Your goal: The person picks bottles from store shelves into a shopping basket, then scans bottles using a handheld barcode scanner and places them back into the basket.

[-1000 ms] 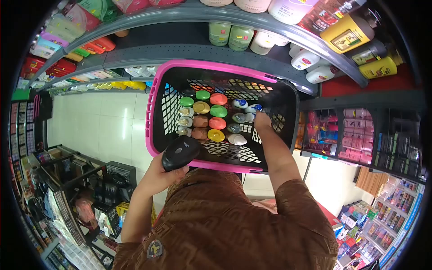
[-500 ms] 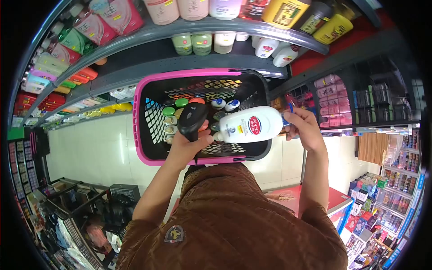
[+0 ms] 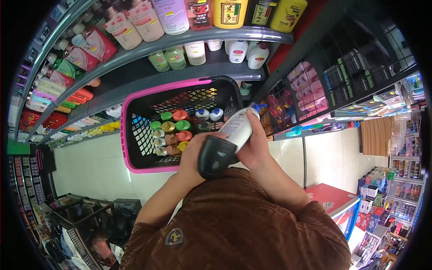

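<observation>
My left hand [image 3: 192,155] is closed around a black handheld scanner [image 3: 216,156], whose head covers the bottom end of a white pump bottle [image 3: 240,127]. Wrapped round that bottle, my right hand [image 3: 256,143] holds it tilted with the blue pump top up and to the right. Below and behind both hands sits a black basket with a pink rim [image 3: 125,139]. Inside it stand several bottles with green, red, yellow and brown tops, plus two white bottles with blue caps [image 3: 209,113].
Shelves of bottles [image 3: 166,33] curve across the back. A wire rack with pink packages [image 3: 308,87] stands on the right, a red-topped case [image 3: 330,198] at the lower right. Black shelving units [image 3: 76,211] are at the lower left.
The white bottle came out of the basket in my right hand, then moved left and turned more upright. My left hand brought the scanner over to it. The view has swung right.
</observation>
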Motion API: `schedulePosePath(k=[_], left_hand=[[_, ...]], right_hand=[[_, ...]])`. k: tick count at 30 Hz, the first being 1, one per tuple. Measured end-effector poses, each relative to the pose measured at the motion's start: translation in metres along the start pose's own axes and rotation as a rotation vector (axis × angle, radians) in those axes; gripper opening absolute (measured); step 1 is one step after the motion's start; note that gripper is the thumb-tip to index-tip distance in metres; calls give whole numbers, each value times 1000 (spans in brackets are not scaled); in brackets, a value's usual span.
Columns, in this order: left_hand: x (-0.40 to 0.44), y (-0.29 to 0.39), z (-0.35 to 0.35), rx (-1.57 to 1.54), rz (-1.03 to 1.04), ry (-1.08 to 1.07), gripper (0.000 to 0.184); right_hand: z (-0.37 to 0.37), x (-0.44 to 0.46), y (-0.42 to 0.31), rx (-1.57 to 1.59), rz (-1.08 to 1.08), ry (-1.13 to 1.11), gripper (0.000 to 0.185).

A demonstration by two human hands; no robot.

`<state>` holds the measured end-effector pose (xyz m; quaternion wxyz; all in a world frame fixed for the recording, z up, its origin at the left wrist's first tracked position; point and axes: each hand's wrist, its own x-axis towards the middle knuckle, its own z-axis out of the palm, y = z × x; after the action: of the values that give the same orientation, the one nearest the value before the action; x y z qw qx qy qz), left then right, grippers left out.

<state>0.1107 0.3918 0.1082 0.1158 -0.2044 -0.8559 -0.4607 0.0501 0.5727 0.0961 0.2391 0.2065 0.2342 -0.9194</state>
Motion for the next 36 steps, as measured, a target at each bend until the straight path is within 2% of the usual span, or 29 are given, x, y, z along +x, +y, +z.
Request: schedulePosePath(k=[1,2,4,5,7,8,10,11,13,17,19,21,23,31,36], left_hand=[[5,5,2,31,139,-5,62],[5,12,3,31,140,-6,62],[2,31,4,-266,-187,5,56],[3,38,-2,-271,-179,5,56],[1,51,-26,-470,-421,-69,43],[1,54,-39,-481,-426,-77,43],[5,57,-66,-641,-676,-366,43],[9,57,-74,-643,-673,-370,43],[8,60,-85,-651,-747,-545,42],[3,60,-92,-613,-711,-495,38],[-2,52,-99,-410,-595,-510,37],[-5,44,-103,-385,-592,-561,39],[-13,37,-100,-463,-454,-464,37],[-13,29,-138,-404,-415,-517,37],[-20,24,-158,-460,-416,-544,36]], right_hand=[[3,-5,-4,2,17,-1,54],[1,-7,-10,3,17,-1,54],[-3,-9,-25,-15,61,-144,65],[-5,-9,-34,-20,52,-144,65],[-13,-15,-47,47,97,-360,73],[-11,-19,-51,-48,27,-413,75],[-10,-24,-55,-57,28,-442,74],[-9,-25,-56,-67,30,-481,73],[-6,-27,-53,-70,18,-488,73],[-3,-24,-44,-11,81,-587,73],[-1,-25,-35,-28,91,-524,74],[4,-27,-28,-55,75,-478,74],[8,-30,-21,-57,82,-475,75],[29,-39,8,-94,55,-530,76],[45,-47,28,-91,-15,-448,77]])
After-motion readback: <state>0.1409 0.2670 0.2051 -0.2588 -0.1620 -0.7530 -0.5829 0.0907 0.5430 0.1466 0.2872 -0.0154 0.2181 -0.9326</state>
